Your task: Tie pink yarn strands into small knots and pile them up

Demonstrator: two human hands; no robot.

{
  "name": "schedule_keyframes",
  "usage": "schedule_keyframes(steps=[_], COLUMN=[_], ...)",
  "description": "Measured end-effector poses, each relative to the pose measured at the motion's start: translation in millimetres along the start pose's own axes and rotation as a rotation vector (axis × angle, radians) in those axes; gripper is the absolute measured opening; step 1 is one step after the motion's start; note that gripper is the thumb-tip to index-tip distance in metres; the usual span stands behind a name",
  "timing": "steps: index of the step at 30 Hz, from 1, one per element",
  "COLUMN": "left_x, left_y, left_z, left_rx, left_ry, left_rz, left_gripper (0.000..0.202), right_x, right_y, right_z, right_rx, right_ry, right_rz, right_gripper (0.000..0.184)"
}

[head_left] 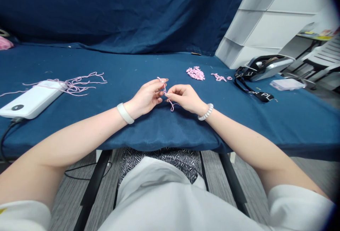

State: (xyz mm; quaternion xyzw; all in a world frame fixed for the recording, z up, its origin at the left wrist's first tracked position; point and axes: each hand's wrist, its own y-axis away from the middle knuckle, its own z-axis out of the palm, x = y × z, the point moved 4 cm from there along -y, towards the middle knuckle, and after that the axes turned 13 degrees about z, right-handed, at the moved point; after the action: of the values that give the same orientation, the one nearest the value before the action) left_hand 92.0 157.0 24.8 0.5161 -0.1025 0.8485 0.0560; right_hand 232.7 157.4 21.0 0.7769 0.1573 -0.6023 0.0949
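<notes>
My left hand (146, 98) and my right hand (185, 98) meet over the middle of the blue-covered table, pinching a short length of pink yarn (166, 96) between their fingertips. Its tail hangs below the hands, and its top end sticks up past my left fingers. A tangle of loose pink yarn strands (77, 86) lies far left of my left hand. Ahead of my right hand is a small heap of knotted pink yarn pieces (196, 73), with a smaller pink clump (218, 77) beside it.
A white power bank (32, 99) with a black cable lies at the left, under the strands. At the right are a black lanyard (252, 90), a silver-and-black device (268, 67) and a pale packet (287, 84). White shelving (265, 22) stands behind the table's right corner.
</notes>
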Motion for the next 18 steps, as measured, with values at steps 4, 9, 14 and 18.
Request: schedule_keyframes(steps=[4, 9, 14, 18], left_x=[1.0, 3.8, 8.6, 8.3], left_y=[0.3, 1.0, 1.5, 0.3], left_z=[0.6, 1.5, 0.0, -1.2], left_rx=[-0.015, 0.005, 0.068, 0.047], left_ry=[-0.017, -0.022, -0.030, -0.094], left_rz=[0.023, 0.055, 0.089, 0.130], left_gripper=[0.012, 0.015, 0.016, 0.018], right_x=[-0.2, -1.6, -1.3, -2.8], right_y=[0.2, 1.2, 0.9, 0.6], right_z=[0.0, 1.0, 1.7, -2.7], right_rx=[0.010, -0.004, -0.023, 0.016], right_ry=[-0.013, -0.022, -0.031, -0.096], right_rz=[0.014, 0.022, 0.018, -0.004], right_gripper=[0.028, 0.026, 0.029, 0.035])
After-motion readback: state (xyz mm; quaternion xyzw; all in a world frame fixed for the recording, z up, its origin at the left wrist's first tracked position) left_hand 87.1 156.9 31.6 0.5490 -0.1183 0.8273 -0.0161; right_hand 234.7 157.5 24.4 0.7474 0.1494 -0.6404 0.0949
